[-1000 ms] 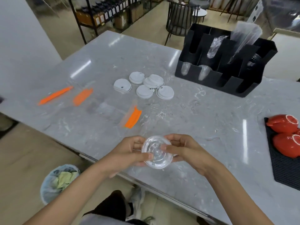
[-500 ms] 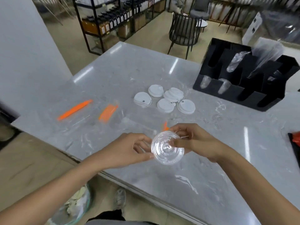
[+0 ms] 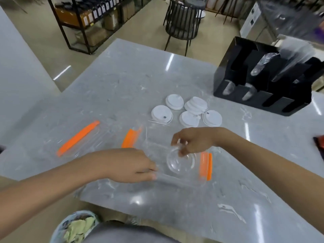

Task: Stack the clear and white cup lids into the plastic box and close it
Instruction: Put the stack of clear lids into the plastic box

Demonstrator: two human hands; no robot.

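My right hand (image 3: pixel 194 141) pinches the clear lid (image 3: pixel 180 161) by its rim, down inside the plastic box (image 3: pixel 177 181), whose see-through walls barely show. My left hand (image 3: pixel 133 166) grips the box's near-left edge. White lids (image 3: pixel 187 112) sit scattered beyond, blurred.

No legible text; labels on shelf bottles (image 3: pixel 98 12) too blurred to read.
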